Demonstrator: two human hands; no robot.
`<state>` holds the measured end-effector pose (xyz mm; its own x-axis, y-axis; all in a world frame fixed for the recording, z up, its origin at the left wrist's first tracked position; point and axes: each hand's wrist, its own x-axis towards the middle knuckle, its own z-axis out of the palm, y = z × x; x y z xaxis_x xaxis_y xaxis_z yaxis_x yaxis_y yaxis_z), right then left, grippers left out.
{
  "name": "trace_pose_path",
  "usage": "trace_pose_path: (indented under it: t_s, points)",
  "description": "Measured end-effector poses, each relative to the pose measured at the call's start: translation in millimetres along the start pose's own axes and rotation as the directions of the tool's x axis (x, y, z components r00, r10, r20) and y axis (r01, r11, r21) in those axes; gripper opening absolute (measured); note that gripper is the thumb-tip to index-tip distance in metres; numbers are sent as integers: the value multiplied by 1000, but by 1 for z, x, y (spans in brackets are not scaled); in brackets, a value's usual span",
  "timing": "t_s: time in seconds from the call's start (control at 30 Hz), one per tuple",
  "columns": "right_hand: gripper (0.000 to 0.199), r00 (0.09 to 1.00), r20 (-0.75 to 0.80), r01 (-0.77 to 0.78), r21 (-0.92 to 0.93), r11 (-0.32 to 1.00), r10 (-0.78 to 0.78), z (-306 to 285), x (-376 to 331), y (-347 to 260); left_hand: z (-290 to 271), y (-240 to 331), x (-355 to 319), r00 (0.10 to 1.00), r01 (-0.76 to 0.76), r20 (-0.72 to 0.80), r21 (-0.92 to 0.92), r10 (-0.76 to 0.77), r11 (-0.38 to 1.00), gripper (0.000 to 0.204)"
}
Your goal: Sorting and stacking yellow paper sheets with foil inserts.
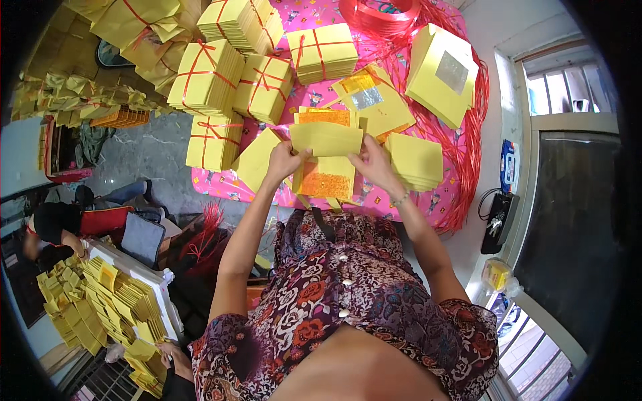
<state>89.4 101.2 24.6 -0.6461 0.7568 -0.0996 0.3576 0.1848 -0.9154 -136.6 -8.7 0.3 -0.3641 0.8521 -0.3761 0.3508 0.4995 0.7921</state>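
Note:
My left hand [287, 162] and my right hand [374, 164] grip a plain yellow paper sheet [326, 139] by its two sides, thumbs toward me. The sheet is bent upward over a yellow paper stack with an orange printed face [325, 179]. Part of that stack is hidden beneath it. Left of my left hand, a loose yellow paper piece [257, 160] lies on the pink patterned tablecloth [438, 199]. Beside my right hand sits a fanned pile of yellow paper [416, 160]. Beyond it, a yellow sheet with a silver foil square [368, 98] lies flat.
Several yellow bundles tied with red ribbon [204, 75] stand at the far left. Red plastic ribbon [471, 144] hangs along the table's right edge. A yellow block with a grey square [443, 73] lies far right. At lower left, people work around a white table [167, 304].

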Motion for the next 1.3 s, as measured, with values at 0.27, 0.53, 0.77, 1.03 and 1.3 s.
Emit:
trace_pose_path:
  t_s: [0.27, 0.53, 0.77, 1.03, 1.3]
  points:
    - [32, 978, -12, -208, -50, 977, 208, 4, 11, -11, 3, 5, -5, 993, -64, -97, 52, 69, 997, 30]
    - [30, 985, -6, -170, 129, 977, 172, 9, 15, 14, 1, 9, -5, 992, -69, -107, 8, 69, 998, 31]
    - [39, 989, -140, -34, 66, 997, 43, 10, 16, 18, 0, 1, -3, 992, -63, -112, -83, 53, 995, 33]
    - [46, 689, 191, -554, 760, 339, 699, -8, 8, -8, 5, -11, -13, 974, -167, -182, -185, 133, 969, 23]
    - [24, 884, 264, -439, 753, 491, 385, 9, 9, 41, -6, -8, -29, 864, -498, 62, 258, 500, 828, 24]
